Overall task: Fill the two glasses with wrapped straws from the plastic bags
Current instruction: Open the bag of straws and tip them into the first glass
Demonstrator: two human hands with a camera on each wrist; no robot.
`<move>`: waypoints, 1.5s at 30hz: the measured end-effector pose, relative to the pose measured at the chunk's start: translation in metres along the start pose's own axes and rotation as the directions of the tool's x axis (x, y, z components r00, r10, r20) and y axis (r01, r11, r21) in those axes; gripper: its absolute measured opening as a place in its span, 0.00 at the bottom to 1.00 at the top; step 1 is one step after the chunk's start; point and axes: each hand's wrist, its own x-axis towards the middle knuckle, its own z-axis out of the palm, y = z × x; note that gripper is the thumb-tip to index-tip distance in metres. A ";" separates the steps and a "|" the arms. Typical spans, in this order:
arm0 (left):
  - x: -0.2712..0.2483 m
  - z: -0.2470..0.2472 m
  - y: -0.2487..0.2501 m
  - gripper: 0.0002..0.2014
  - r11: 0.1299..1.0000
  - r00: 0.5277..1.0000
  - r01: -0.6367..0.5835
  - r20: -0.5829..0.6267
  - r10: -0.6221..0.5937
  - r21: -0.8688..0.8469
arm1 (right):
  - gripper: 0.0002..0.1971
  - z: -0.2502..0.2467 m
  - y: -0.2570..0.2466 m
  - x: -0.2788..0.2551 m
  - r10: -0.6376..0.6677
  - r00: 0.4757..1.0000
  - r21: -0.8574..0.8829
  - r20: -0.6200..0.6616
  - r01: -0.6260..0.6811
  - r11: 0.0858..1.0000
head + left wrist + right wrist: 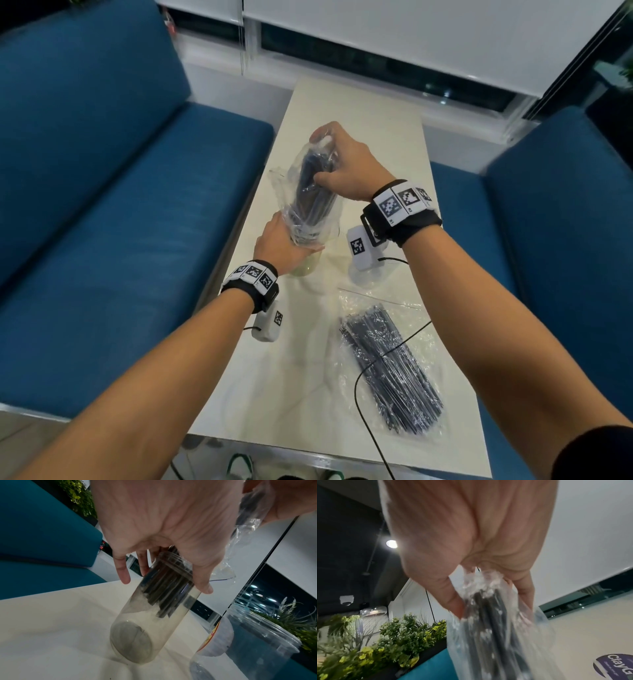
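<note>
Fingers and thumb of the left hand (164, 524) wrap the rim of a tall clear glass (154, 615) standing on the table (394, 137), dark straw ends already poking inside. Above it, the right hand (342, 164) is clamped on the upended plastic bag (308, 192), squeezing the straws (313, 178) through thin, slippery film. Light but tippy glass: hold it near the rim. A second full bag (390, 370) lies near; the other glass (248, 642) stands beside.

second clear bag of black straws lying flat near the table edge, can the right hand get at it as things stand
Probably not yet: the right hand grips the upended bag over the glass. The flat clear bag of black straws lies uncovered, with only a thin black cable across it.
</note>
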 end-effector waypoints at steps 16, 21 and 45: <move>0.006 0.005 -0.006 0.50 0.998 0.999 0.028 0.025 -0.026 -0.053 | 0.20 0.000 0.003 -0.012 -0.070 0.910 0.075 -0.408 0.110 0.991; 0.006 0.004 -0.009 0.54 0.991 0.996 0.068 0.056 -0.062 -0.118 | 0.15 -0.004 0.005 -0.016 -0.063 0.848 0.114 -0.525 0.144 0.983; -0.139 -0.003 -0.003 0.25 0.786 0.999 0.002 0.033 0.023 -0.618 | 0.07 0.096 0.038 -0.200 0.495 0.756 0.618 -0.427 -0.155 0.770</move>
